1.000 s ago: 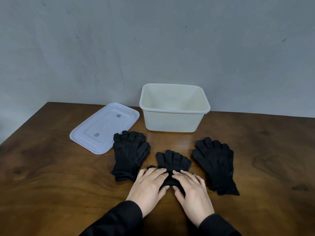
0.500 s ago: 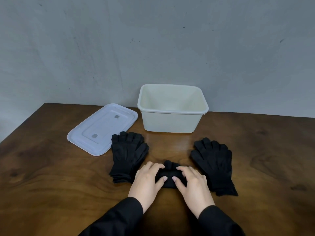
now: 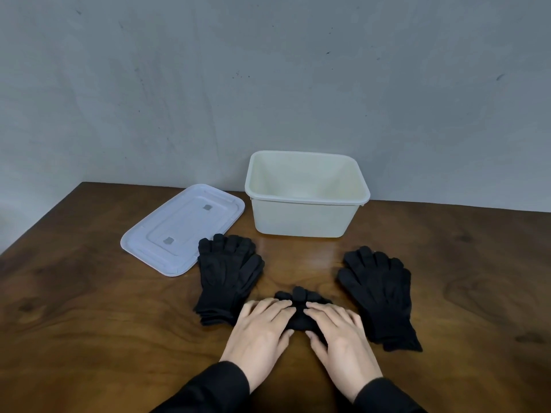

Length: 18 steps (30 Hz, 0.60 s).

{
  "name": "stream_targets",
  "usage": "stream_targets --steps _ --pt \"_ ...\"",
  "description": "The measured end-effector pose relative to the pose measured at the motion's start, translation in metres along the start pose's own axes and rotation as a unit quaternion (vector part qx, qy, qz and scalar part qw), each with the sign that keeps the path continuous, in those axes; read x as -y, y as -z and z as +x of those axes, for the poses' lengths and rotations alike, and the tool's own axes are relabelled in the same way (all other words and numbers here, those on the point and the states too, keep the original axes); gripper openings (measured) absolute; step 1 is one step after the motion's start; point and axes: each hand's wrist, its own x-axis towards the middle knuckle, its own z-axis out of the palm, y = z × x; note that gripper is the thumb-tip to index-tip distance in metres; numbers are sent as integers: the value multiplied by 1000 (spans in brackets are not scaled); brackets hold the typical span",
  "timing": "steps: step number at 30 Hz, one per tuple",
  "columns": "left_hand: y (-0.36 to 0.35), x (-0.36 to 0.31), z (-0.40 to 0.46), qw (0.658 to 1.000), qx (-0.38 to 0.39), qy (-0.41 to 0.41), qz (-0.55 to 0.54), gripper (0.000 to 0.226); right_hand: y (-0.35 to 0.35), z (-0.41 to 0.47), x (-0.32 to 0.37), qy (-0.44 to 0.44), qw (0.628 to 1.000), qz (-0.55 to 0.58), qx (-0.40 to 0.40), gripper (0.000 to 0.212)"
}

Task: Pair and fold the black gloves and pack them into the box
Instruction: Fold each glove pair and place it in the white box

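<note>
Landmark — the open cream box at the table's back edge. Bare wood lies directly in front of it, a lane running toward the person between two stacks of black gloves: the left stack and the right stack. Left of the box the lid lies flat — a low obstacle. Right of the box is bare table.

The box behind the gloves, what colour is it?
The box is cream white, shown in the head view.
</note>
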Motion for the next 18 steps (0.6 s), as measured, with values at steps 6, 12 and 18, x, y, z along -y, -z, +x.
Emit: stream_targets --steps 6,12,18 --pt "24 -3 11 992 -11 50 -112 39 25 12 7 -9 999 46 3 30" --pt "7 9 27 1000 3 4 6 29 14 28 5 -48 998 -13 -26 20" --pt "-9 11 16 996 20 -66 53 46 -8 18 -4 66 996 -39 -42 44"
